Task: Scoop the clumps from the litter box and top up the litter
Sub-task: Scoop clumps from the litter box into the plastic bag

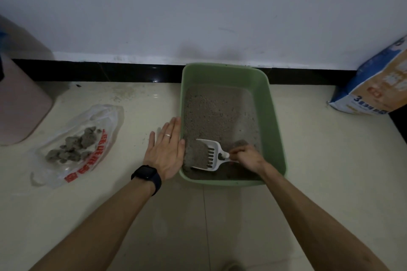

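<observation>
Dim room. Pale shiny floor [308, 160], grey crumbs spilled near black strip [110, 71] under white wall [198, 6]. Green litter box [274, 130] sits on floor, back edge at wall. Left hand [167, 152] flat, fingers straight, pressed on box's left side. Right hand [247, 157] curled round handle of white scoop [209, 156], scoop down in grey litter [215, 112]. Clumps [73, 148] lie on plastic bag [105, 116], left of box. Litter bag [378, 88] stands far right. Pink bin [19, 103] far left.

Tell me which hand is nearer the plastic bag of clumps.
Left. The left hand rests flat outside the litter box, on the side facing the plastic bag; the right hand holds the scoop inside the box, farther away.
</observation>
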